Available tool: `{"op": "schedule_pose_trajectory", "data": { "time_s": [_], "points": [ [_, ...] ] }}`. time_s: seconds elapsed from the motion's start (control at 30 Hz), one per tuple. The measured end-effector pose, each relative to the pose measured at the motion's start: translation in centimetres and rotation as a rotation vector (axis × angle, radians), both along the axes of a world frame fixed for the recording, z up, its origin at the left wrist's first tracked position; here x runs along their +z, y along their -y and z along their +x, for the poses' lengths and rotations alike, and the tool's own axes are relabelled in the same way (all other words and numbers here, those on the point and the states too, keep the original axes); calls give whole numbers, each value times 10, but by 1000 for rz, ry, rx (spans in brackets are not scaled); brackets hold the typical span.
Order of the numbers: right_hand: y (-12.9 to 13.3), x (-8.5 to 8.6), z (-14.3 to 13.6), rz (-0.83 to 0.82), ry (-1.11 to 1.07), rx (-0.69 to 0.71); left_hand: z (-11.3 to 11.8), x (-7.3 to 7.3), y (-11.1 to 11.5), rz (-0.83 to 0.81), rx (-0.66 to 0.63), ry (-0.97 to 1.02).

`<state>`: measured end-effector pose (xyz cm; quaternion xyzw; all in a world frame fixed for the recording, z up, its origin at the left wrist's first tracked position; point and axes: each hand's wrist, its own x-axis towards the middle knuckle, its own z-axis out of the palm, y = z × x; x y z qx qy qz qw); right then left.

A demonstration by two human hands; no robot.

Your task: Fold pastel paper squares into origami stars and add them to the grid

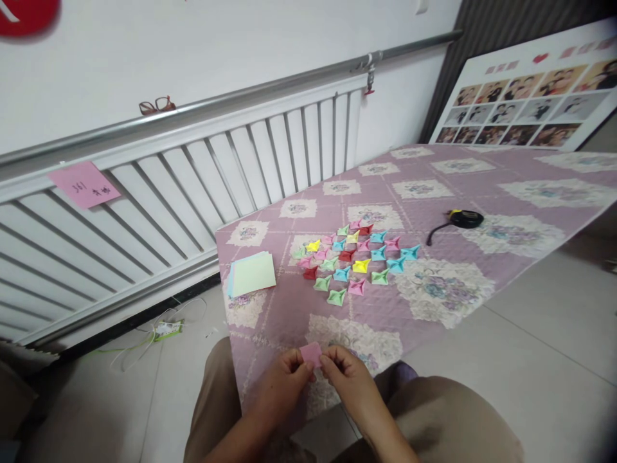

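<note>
A small folded pink paper (311,354) is held between both hands at the near edge of the cloth-covered table. My left hand (288,379) pinches its left side, and my right hand (348,374) pinches its right side. Beyond them, several small folded paper pieces (346,256) in pink, green, blue, yellow and red stand in rows on the patterned tablecloth (284,321). To their left lies a stack of square paper sheets (254,274), pale green on top with blue showing beneath.
A black tape measure (465,219) lies on the table's right part. Behind the table are a white radiator (260,154) with a pink note (84,185), glasses (157,105) on a pipe, and a photo board (525,96).
</note>
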<state>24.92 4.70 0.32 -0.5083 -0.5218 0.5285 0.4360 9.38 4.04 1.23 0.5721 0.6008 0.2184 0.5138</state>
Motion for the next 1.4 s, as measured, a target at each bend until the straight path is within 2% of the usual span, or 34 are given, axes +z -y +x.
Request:
{"op": "schedule_pose_trajectory", "data": {
  "time_s": [0.23,0.37,0.57,0.73,0.97,1.17,1.4],
  "points": [
    [-2,-4,2,114,238,16,-10,1,-16,151,45,21],
    [0,-7,3,193,463,21,-8,0,-20,187,-51,-92],
    [2,-15,2,336,855,-13,-5,2,-26,269,-208,-430],
    [-4,-14,1,374,1048,-13,-5,-1,-34,273,-256,-513],
    [-12,-12,5,345,1035,21,-8,-2,-37,299,-282,-541],
    [-24,-11,7,373,966,150,-12,-1,-40,321,-300,-498],
    [-35,-7,10,368,898,234,-16,3,-42,363,-320,-446]
  ]
}}
